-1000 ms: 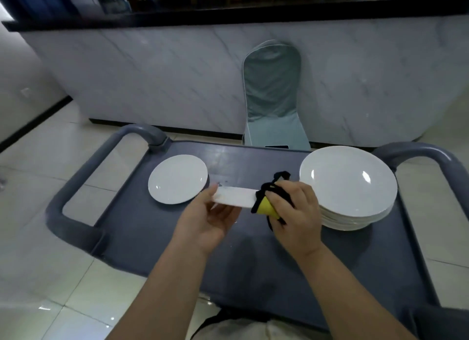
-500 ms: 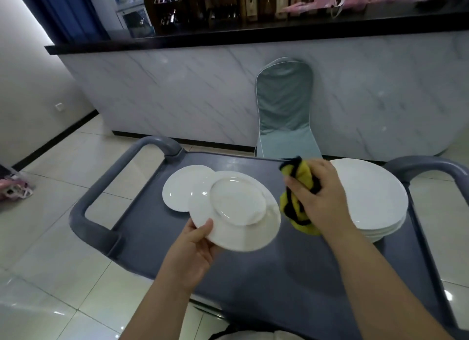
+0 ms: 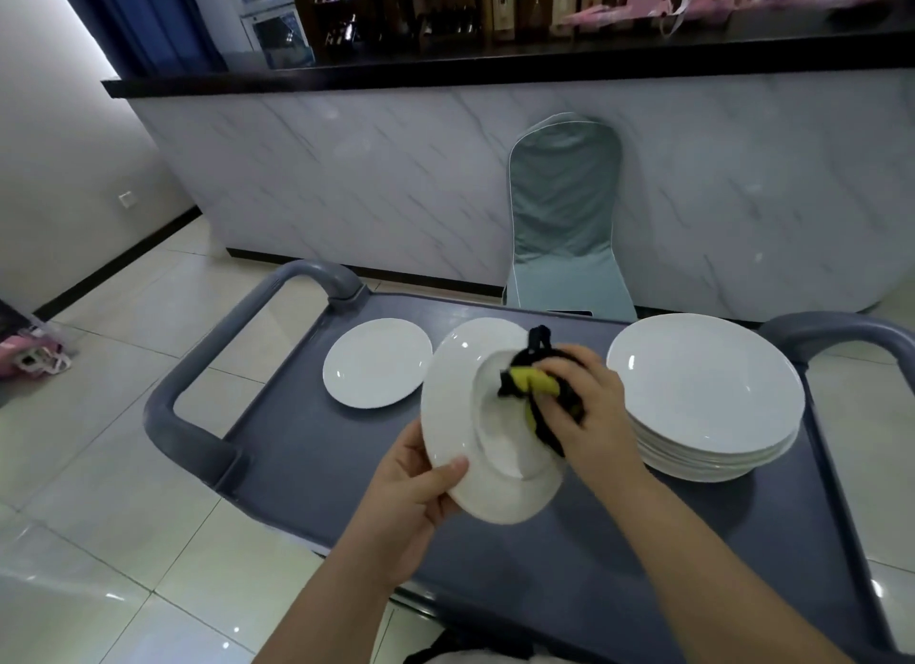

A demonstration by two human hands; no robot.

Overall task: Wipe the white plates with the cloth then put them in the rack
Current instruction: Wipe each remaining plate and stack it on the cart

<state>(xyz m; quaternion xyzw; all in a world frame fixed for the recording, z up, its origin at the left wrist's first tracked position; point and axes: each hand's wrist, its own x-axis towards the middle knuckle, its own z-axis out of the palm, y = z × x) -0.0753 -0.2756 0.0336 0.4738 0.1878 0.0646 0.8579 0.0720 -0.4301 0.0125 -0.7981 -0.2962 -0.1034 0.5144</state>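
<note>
My left hand (image 3: pixel 413 495) grips a white plate (image 3: pixel 460 416) by its lower rim and holds it tilted above the grey cart top (image 3: pixel 317 455). My right hand (image 3: pixel 584 411) presses a bunched yellow and black cloth (image 3: pixel 530 383) against the plate's well. A single small white plate (image 3: pixel 377 362) lies flat on the cart to the left. A stack of several larger white plates (image 3: pixel 708 391) stands on the cart to the right. No rack is in view.
The cart has curved grey handles at the left (image 3: pixel 208 381) and right (image 3: pixel 841 336). A chair with a grey-green cover (image 3: pixel 564 217) stands behind it against a marble-fronted counter (image 3: pixel 396 168). Tiled floor lies all around.
The plate went from edge-on to facing me, then was tilted more upright. My right hand brought the cloth from beside the plate onto its centre. The view has risen.
</note>
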